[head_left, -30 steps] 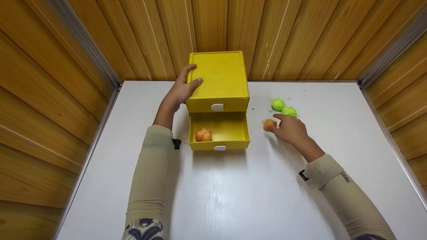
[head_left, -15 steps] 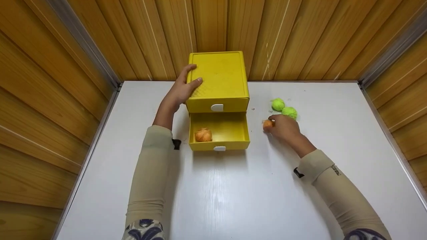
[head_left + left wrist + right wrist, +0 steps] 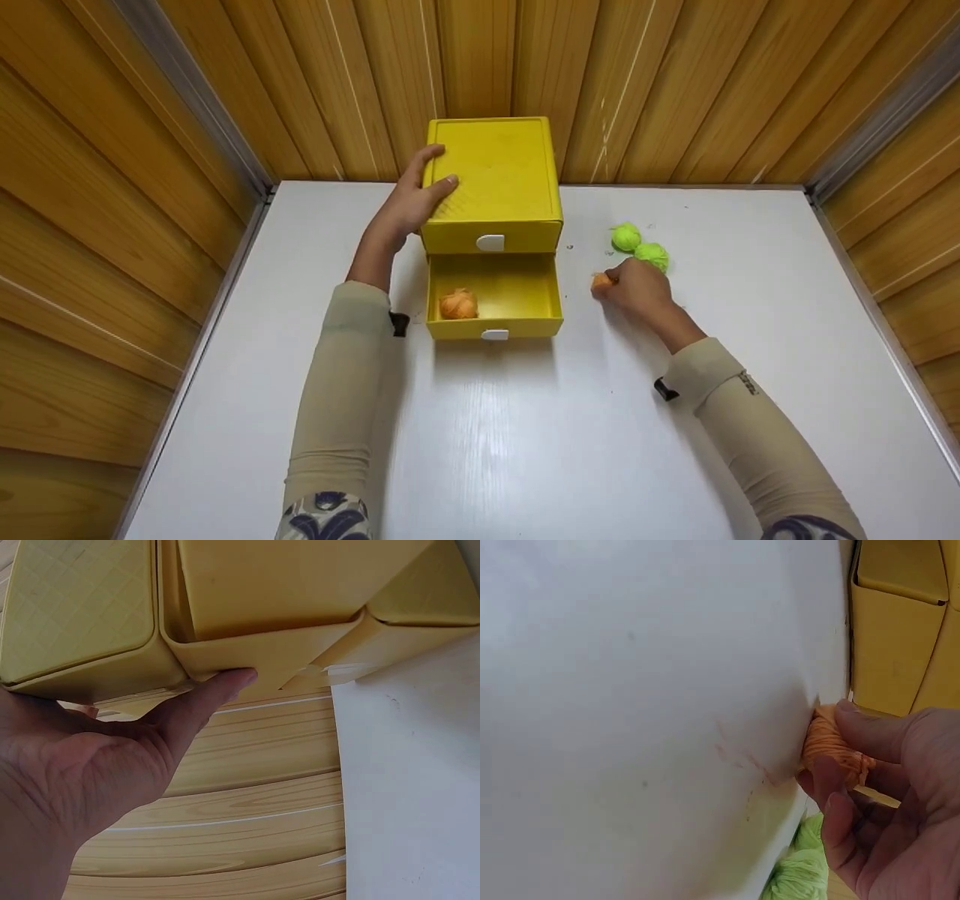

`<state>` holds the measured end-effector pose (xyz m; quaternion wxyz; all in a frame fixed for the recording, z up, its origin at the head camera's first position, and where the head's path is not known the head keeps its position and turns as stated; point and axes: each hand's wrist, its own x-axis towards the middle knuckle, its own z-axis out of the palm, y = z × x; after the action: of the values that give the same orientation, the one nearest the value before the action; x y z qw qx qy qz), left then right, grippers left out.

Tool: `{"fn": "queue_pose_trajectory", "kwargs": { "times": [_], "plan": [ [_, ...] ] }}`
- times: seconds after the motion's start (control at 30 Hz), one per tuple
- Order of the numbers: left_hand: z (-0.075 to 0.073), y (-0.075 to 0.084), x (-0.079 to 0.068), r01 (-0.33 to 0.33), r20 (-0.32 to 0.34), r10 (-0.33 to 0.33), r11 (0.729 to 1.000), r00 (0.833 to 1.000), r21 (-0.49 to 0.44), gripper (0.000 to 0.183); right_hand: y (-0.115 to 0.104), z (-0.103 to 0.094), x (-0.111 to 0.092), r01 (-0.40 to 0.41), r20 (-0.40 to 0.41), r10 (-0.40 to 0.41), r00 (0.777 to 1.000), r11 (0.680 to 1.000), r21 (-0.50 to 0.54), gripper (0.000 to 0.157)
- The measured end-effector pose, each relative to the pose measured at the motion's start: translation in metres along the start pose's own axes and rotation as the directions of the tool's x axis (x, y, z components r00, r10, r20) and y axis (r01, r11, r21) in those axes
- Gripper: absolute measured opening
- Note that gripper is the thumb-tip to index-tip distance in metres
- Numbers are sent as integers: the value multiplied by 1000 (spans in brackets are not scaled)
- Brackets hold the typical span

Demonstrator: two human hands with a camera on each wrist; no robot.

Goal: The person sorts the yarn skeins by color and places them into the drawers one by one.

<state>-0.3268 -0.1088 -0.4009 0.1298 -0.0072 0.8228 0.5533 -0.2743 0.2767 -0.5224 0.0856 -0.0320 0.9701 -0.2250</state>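
A yellow two-drawer box (image 3: 491,169) stands against the back wall with its lower drawer (image 3: 525,300) pulled out. Inside that drawer, at the left, lies an orange yarn ball (image 3: 458,304). My left hand (image 3: 412,199) rests against the box's left side, thumb and a fingertip over the top edge; its other fingers are mostly hidden. To the right of the box, my right hand (image 3: 640,291) pinches a second orange yarn ball (image 3: 829,746) between thumb and fingers, close to the table. Two green yarn balls (image 3: 651,256) lie just behind this hand.
The white table (image 3: 495,435) meets wood-patterned panels (image 3: 480,60) at the back and both sides. The upper drawer (image 3: 517,238), with a white handle, is pushed in. Small dark specks lie on the table between the box and the green balls.
My right hand has moved slightly left, and its fingers have closed around the orange yarn ball on the table. The left hand keeps its place on the box.
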Motion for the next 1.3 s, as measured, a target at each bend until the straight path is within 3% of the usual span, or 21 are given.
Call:
{"fn": "queue_pose_trajectory", "kwargs": {
  "times": [0.2, 0.6, 0.93, 1.3],
  "plan": [
    [0, 0, 0, 5, 3, -5, 1000, 1000, -11, 63, -2, 1, 2, 10, 4, -10, 1000, 1000, -7, 37],
    [1, 2, 3, 6, 5, -6, 1000, 1000, -17, 62, -1, 2, 3, -7, 15, 8, 1000, 1000, -2, 48],
    [3, 1, 3, 0, 2, 0, 1000, 1000, -17, 63, 5, 0, -1, -18, 13, 17, 1000, 999, 48, 46],
    [0, -1, 0, -7, 5, 7, 1000, 1000, -20, 64, 5, -2, -4, 17, -32, -16, 999, 999, 31, 46]
  ]
}}
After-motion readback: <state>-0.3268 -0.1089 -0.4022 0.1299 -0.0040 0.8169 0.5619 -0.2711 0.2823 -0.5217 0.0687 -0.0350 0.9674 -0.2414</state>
